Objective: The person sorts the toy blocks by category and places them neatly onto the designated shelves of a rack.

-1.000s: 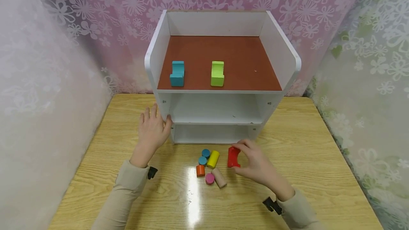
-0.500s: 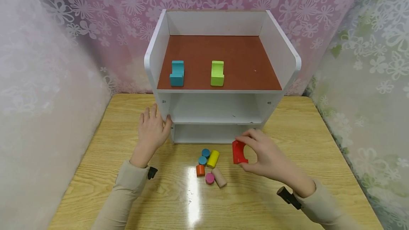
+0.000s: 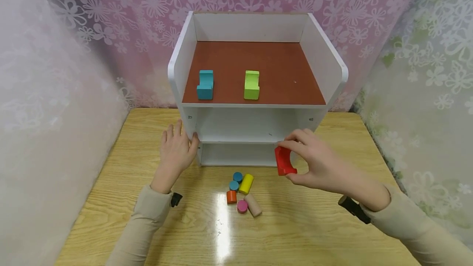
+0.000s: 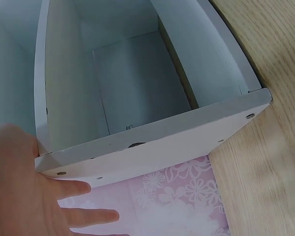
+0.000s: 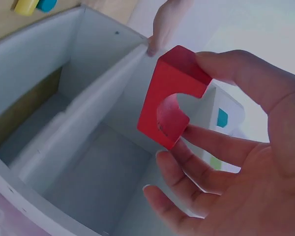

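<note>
My right hand (image 3: 321,159) pinches a red arch block (image 3: 283,161) by its two ends, thumb against fingers, in the air before the lower right of the white shelf unit (image 3: 255,106). Close up in the right wrist view, the half-round cutout of the red block (image 5: 160,98) faces the palm. My left hand (image 3: 175,149) touches the unit's left side with straight, spread fingers. On the brown top of the unit stand a teal arch block (image 3: 205,85) at the left and a lime green arch block (image 3: 251,86) near the middle.
On the wooden table (image 3: 148,225) before the unit lie a yellow cylinder (image 3: 246,184), two blue cylinders (image 3: 237,177), an orange cylinder (image 3: 231,197), a pink cylinder (image 3: 242,206) and a plain wooden cylinder (image 3: 253,205). Raised white walls edge the unit's top on three sides.
My right hand has lifted the red arch block off the table area, carrying it up and a little to the right. The left hand stays where it was.
</note>
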### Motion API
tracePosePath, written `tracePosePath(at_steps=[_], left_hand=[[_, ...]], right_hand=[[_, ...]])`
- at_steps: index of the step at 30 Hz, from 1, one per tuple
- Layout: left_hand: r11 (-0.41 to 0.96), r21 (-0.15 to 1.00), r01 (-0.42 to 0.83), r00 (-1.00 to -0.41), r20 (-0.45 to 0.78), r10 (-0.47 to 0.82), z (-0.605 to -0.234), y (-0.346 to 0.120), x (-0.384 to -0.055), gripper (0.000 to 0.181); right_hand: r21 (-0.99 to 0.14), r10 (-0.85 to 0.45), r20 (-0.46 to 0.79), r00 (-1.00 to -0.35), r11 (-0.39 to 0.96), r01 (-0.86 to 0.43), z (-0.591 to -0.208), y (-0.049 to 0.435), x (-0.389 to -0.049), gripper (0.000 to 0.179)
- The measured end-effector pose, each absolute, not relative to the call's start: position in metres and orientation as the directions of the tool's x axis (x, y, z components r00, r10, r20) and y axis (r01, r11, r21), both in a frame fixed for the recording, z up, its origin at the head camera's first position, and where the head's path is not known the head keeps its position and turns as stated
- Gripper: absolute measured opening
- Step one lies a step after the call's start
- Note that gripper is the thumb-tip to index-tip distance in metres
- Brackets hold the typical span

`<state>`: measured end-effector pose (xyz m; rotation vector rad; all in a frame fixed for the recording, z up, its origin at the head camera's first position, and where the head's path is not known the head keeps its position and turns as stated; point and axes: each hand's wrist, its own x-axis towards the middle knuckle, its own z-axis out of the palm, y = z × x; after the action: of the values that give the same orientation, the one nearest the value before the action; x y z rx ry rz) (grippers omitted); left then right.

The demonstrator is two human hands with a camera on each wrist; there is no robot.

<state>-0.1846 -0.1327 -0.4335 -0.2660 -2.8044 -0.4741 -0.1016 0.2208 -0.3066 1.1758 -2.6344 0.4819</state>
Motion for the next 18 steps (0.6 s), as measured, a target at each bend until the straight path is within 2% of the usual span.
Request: tracePosePath(at_steps=[12, 18], left_hand=[[0.926, 0.298, 0.232, -0.938, 0.320, 0.132, -0.432, -0.133, -0.186, 0.057], [0.924, 0.299, 0.240, -0.932, 0.336, 0.134, -0.431, -0.132, -0.183, 0.055]], right_hand=[[-0.074, -0.759, 0.378, -0.530, 0.546, -0.834, -0.236, 0.215, -0.110, 0.050], [-0.040, -0.786, 0.335, -0.520, 0.539, -0.841, -0.200, 0.217, -0.124, 0.054]])
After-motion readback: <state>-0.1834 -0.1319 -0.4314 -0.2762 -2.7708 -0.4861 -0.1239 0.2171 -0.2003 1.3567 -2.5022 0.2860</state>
